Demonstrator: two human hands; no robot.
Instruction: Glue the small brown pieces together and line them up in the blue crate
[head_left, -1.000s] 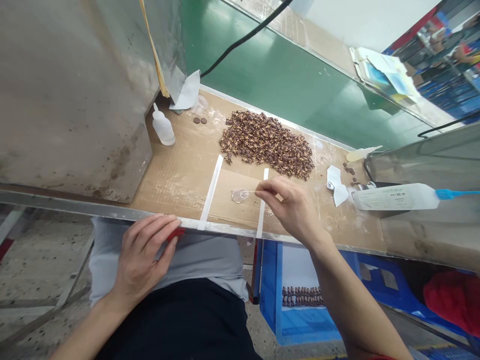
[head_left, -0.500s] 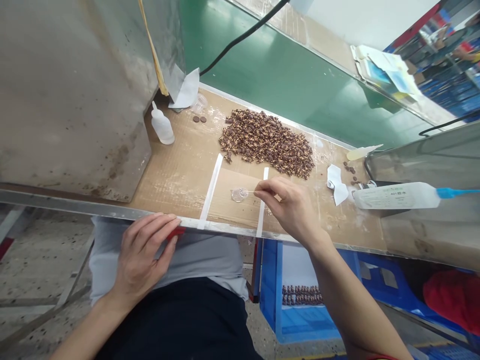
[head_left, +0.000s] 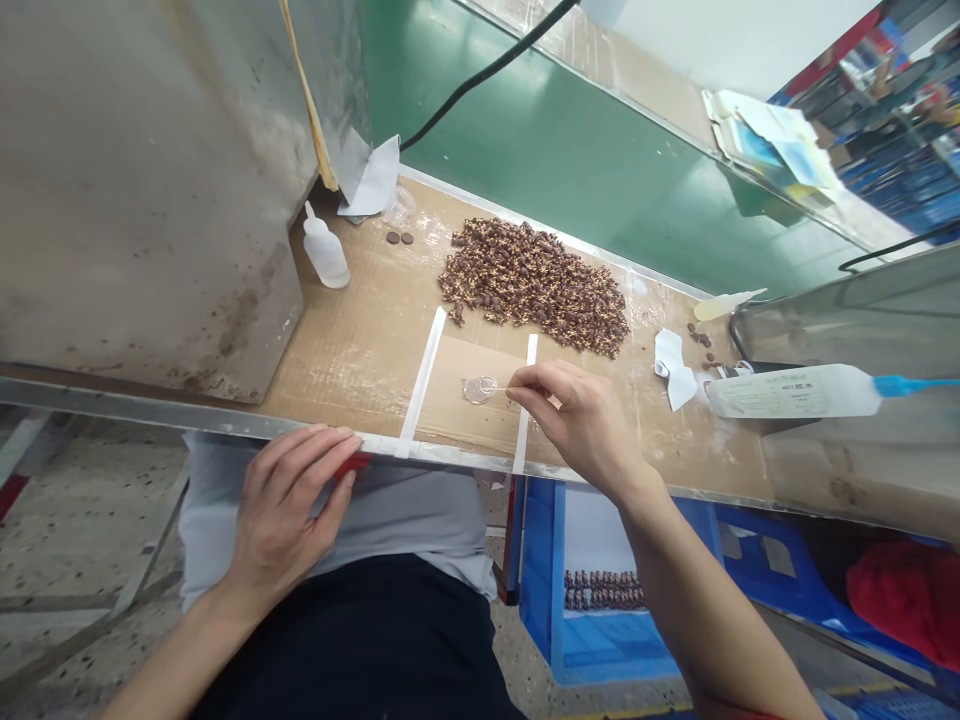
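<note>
My right hand [head_left: 581, 420] pinches a thin stick [head_left: 499, 387] whose tip reaches into a small clear dish [head_left: 478, 390] on the cardboard-covered bench [head_left: 360, 340]. The dish sits between two white tape strips [head_left: 422, 380]. My left hand [head_left: 289, 505] rests at the bench's near metal edge, its fingers curled over a small red object [head_left: 352, 465] that is mostly hidden. Beyond the dish lies a heap of small brown parts [head_left: 534, 285].
A white squeeze bottle [head_left: 324, 250] and two brown discs [head_left: 399, 238] stand at the back left beside a metal box [head_left: 142, 190]. A large glue tube with blue nozzle [head_left: 795, 392] lies right. Blue crate [head_left: 600, 590] sits under the bench. Green divider [head_left: 600, 150] runs behind.
Almost nothing has moved; my right hand shifted very slightly while keeping the stick's tip in the dish. My left hand stays where it was.
</note>
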